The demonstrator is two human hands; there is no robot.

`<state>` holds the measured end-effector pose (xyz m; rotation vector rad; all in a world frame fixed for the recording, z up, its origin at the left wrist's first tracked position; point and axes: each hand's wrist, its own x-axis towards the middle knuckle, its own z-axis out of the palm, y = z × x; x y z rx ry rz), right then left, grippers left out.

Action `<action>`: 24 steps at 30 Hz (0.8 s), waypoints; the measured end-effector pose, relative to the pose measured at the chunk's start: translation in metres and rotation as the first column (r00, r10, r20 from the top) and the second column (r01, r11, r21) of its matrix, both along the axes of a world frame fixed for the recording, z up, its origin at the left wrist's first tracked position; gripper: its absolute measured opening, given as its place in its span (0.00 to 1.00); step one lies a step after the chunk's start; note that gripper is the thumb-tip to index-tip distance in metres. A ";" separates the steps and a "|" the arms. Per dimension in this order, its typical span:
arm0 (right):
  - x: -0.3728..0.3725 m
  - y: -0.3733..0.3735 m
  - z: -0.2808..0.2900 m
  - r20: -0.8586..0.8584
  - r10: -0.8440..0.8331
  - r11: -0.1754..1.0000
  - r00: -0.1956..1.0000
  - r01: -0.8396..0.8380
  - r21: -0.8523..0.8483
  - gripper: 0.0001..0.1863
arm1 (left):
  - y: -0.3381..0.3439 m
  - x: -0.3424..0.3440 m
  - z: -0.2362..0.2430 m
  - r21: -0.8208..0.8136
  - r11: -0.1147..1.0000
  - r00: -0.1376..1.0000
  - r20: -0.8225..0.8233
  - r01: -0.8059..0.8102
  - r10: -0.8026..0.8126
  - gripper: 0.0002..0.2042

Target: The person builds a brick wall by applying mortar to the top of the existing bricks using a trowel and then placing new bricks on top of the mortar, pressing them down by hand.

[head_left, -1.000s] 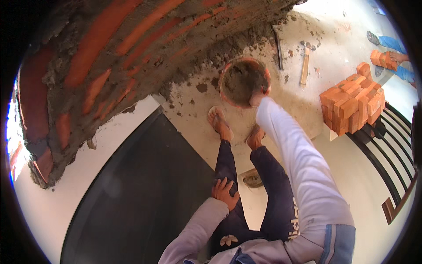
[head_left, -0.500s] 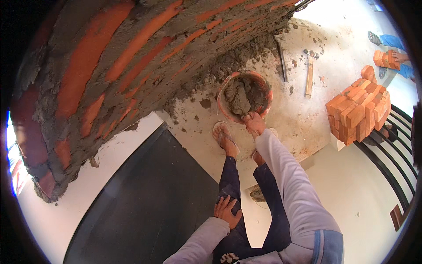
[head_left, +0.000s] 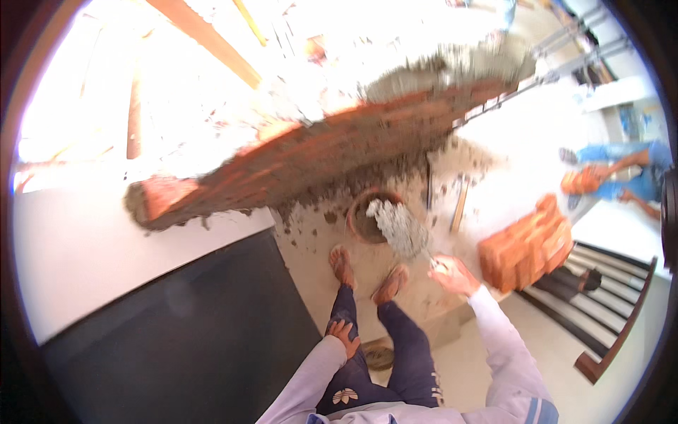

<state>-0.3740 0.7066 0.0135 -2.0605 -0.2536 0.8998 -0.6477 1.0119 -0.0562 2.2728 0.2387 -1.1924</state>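
My right hand [head_left: 454,274] is closed round the handle of a trowel. A thick heap of wet grey mortar [head_left: 401,230] covers the trowel's blade, so little of the metal shows. The loaded trowel is raised over the right side of a round reddish bucket [head_left: 351,219], which stands on the floor at the foot of the wall. Fingers stretched out, my left hand [head_left: 344,338] lies on my left knee and holds nothing. Beyond the bucket runs a low brick wall [head_left: 339,152] with mortar smeared over its face and top.
A stack of orange bricks [head_left: 526,244] stands to the right, near a dark railing [head_left: 614,325]. A hammer [head_left: 460,203] and a dark bar [head_left: 429,182] lie past the bucket. At far right a co-worker [head_left: 621,169] handles bricks. A dark panel [head_left: 191,346] spreads at left.
My right hand has lifted the trowel out of the bucket and moved right, bringing up mortar. My view has tilted up, showing the wall's top. My left hand stays on the knee.
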 end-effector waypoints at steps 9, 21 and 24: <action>0.158 0.085 0.268 0.693 0.339 0.926 0.636 -0.356 -0.126 0.09 | 0.017 0.004 0.034 -0.055 0.996 0.995 -0.082 -0.065 0.060 0.34; 0.191 0.138 0.239 0.912 0.047 0.995 0.409 0.063 -0.079 0.09 | 0.065 0.004 0.026 -0.183 0.930 0.946 -0.109 -0.320 0.304 0.34; 0.147 0.142 0.225 0.732 -0.061 0.997 0.679 0.014 0.070 0.10 | 0.075 0.004 0.009 -0.181 0.937 0.953 -0.108 -0.300 0.284 0.33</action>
